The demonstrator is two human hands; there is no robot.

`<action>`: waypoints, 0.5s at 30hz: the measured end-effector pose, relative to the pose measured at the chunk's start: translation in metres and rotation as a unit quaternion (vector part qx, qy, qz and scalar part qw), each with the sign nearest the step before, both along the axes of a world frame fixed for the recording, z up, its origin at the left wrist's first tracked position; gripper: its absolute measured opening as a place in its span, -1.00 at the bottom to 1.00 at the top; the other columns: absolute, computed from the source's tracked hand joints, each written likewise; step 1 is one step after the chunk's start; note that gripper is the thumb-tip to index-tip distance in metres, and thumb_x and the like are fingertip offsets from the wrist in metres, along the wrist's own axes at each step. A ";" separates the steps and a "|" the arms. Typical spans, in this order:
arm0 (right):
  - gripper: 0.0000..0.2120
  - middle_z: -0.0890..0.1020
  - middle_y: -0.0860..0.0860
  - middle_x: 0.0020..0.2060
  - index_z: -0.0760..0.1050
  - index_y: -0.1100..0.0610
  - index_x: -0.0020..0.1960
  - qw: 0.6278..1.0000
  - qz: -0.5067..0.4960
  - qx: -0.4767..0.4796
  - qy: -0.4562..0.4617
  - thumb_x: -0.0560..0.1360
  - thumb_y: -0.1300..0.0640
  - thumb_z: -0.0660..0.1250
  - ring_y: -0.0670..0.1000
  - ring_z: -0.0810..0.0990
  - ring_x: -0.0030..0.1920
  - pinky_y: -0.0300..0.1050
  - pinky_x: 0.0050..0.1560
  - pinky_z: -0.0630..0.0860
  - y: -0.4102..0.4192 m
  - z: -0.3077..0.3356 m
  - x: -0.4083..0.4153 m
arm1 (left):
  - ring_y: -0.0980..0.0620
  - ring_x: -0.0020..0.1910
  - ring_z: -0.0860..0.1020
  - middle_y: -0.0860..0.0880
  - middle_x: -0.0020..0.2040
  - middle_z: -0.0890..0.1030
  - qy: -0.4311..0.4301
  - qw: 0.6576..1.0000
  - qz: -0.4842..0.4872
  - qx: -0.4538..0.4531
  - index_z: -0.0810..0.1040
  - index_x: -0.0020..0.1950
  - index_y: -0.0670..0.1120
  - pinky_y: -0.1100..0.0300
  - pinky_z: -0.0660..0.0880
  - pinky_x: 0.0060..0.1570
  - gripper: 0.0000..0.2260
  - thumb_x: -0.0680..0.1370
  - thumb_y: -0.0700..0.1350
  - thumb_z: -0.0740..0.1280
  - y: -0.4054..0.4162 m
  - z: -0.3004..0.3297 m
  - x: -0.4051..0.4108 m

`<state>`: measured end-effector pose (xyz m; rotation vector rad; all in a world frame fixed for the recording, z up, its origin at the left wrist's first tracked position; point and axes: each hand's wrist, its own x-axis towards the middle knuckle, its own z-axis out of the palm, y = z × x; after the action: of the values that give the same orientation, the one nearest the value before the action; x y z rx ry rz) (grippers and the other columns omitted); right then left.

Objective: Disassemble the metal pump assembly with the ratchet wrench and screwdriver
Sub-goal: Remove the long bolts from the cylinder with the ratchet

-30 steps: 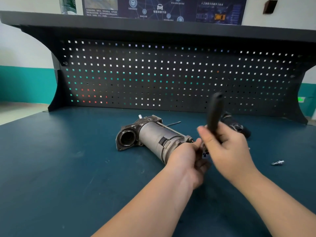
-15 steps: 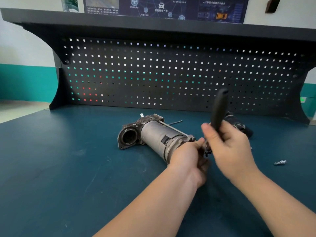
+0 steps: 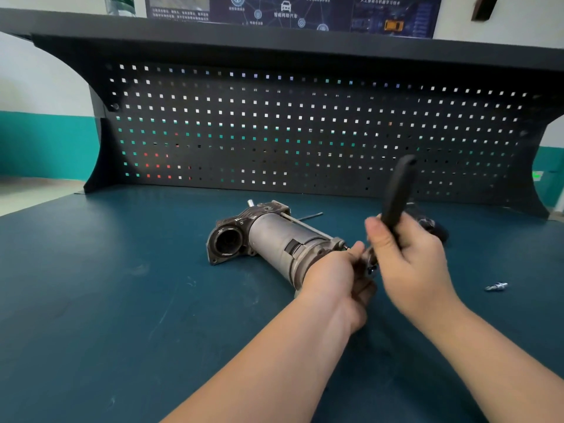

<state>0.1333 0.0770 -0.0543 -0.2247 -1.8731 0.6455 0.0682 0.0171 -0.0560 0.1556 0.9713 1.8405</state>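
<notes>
The grey metal pump assembly (image 3: 274, 239) lies on its side in the middle of the blue bench top (image 3: 106, 285), its round flanged opening facing left. My left hand (image 3: 338, 279) grips the pump's near right end. My right hand (image 3: 409, 264) holds the ratchet wrench by its black handle (image 3: 398, 193), which points up and slightly right. The wrench head sits at the pump's end between my hands and is mostly hidden by my fingers. A thin metal rod (image 3: 311, 215) lies behind the pump.
A loose silver bolt (image 3: 496, 286) lies on the bench top to the right. A dark object (image 3: 433, 227) sits behind my right hand, partly hidden. The black pegboard (image 3: 274, 132) closes off the back, under a shelf.
The wrench handle has swung a little to the right, from nearly upright to tilted, as my right hand turns it. My left hand has stayed on the pump's end.
</notes>
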 end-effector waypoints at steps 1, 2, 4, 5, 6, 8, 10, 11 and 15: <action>-0.70 0.43 -0.06 -0.57 0.42 0.02 -0.29 0.993 0.017 -0.112 0.032 0.55 -0.10 0.23 -0.12 0.36 -0.55 -0.24 -0.48 0.31 -0.001 0.002 -0.001 | -0.01 -0.25 0.48 -0.11 -0.16 0.58 -0.002 1.000 0.000 0.000 0.57 0.07 -0.17 0.16 0.47 -0.09 -0.87 0.55 -0.20 0.31 0.000 0.000 -0.001; -0.68 0.34 -0.07 -0.63 0.39 0.04 -0.29 0.962 0.048 -0.261 0.068 0.58 -0.07 0.21 -0.14 0.28 -0.60 -0.20 -0.52 0.25 0.003 0.003 -0.002 | -0.01 -0.25 0.48 -0.10 -0.17 0.56 -0.002 1.000 -0.003 -0.001 0.55 0.01 -0.16 0.16 0.46 -0.09 -0.92 0.56 -0.19 0.30 0.000 0.001 -0.001; -0.67 0.23 -0.07 -0.65 0.32 0.12 -0.27 0.813 0.128 -0.557 0.114 0.62 -0.01 0.17 -0.12 0.17 -0.66 -0.31 -0.59 0.14 0.010 0.005 -0.003 | -0.02 -0.23 0.51 -0.12 -0.18 0.56 0.000 1.000 -0.012 0.001 0.53 -0.11 -0.17 0.17 0.48 -0.09 -0.89 0.58 -0.18 0.26 0.000 0.004 0.000; -0.67 0.21 -0.07 -0.64 0.30 0.13 -0.26 0.736 0.154 -0.647 0.125 0.63 0.01 0.15 -0.12 0.15 -0.68 -0.37 -0.61 0.11 0.012 0.006 -0.004 | -0.02 -0.23 0.52 -0.13 -0.19 0.57 0.001 1.000 -0.013 -0.001 0.51 -0.15 -0.18 0.19 0.49 -0.13 -0.86 0.59 -0.18 0.25 0.000 0.005 -0.001; -0.67 0.20 -0.06 -0.64 0.29 0.14 -0.26 0.699 0.162 -0.684 0.129 0.63 0.02 0.14 -0.13 0.15 -0.69 -0.39 -0.62 0.10 0.015 0.005 -0.005 | -0.03 -0.22 0.53 -0.14 -0.18 0.59 0.001 1.000 -0.010 -0.004 0.51 -0.15 -0.19 0.20 0.50 -0.15 -0.85 0.59 -0.18 0.25 0.000 0.005 0.000; -0.66 0.21 -0.06 -0.65 0.31 0.14 -0.26 0.769 0.146 -0.611 0.119 0.63 0.00 0.14 -0.12 0.16 -0.67 -0.35 -0.61 0.12 0.015 0.004 -0.004 | -0.06 -0.14 0.55 -0.19 -0.03 0.63 0.003 1.000 -0.004 -0.008 0.54 -0.03 -0.21 0.16 0.49 -0.06 -0.89 0.57 -0.17 0.29 0.001 0.003 0.002; -0.67 0.30 -0.04 -0.63 0.37 0.09 -0.26 0.926 0.081 -0.360 0.081 0.61 -0.06 0.16 -0.10 0.27 -0.60 -0.21 -0.53 0.24 0.013 0.002 -0.001 | -0.06 -0.10 0.57 -0.17 0.05 0.62 0.017 1.000 -0.004 -0.013 0.57 0.08 -0.20 0.13 0.49 -0.02 -0.82 0.54 -0.13 0.35 0.001 0.001 0.003; -0.69 0.39 -0.02 -0.58 0.40 0.05 -0.25 0.979 0.039 -0.198 0.040 0.59 -0.09 0.17 -0.13 0.35 -0.54 -0.20 -0.45 0.32 0.009 0.003 0.001 | -0.07 -0.08 0.58 -0.16 0.03 0.63 0.018 1.000 -0.005 -0.012 0.58 0.09 -0.20 0.12 0.52 -0.01 -0.80 0.53 -0.11 0.37 0.001 0.000 0.003; -0.71 0.50 -0.09 -0.49 0.40 0.01 -0.26 0.999 -0.027 -0.041 0.000 0.57 -0.10 0.18 -0.17 0.44 -0.48 -0.39 -0.43 0.33 0.003 0.001 0.001 | -0.08 -0.08 0.61 -0.16 -0.07 0.65 -0.004 1.000 -0.006 0.003 0.59 -0.01 -0.22 0.06 0.51 0.13 -0.88 0.53 -0.18 0.35 -0.001 -0.001 0.001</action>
<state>0.1347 0.0799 -0.0531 -0.3270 -1.8359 0.6856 0.0688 0.0163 -0.0566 0.1564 0.9574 1.8326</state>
